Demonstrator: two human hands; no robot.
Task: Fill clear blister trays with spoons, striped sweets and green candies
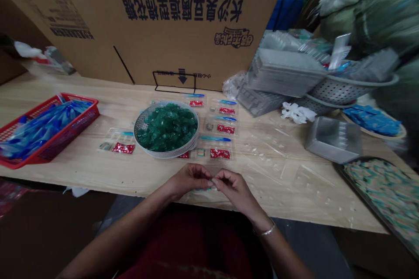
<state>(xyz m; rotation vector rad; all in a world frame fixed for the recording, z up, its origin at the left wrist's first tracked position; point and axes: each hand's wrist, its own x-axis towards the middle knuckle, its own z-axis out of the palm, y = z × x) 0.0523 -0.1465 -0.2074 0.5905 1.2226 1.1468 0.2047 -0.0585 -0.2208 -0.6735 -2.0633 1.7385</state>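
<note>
My left hand [190, 179] and my right hand [233, 185] meet at the near edge of the wooden table [98, 170], fingers pinched together on a small greenish packet [207, 188] that is mostly hidden by the fingers. Just beyond them stands a round grey sieve bowl [193, 141] full of green wrapped pieces [166, 126]. Around the bowl lie clear trays holding red sachets [220, 153], blue sticks [215, 138] and small green packets [105, 145].
A red basket [67, 133] of blue wrapped sticks sits at the left. A big cardboard box [157, 22] stands behind. At the right are stacked grey trays [281, 74], perforated baskets [343, 89], a grey container [332, 139], blue packets [371, 120] and a dark tray of greenish packets [386, 196].
</note>
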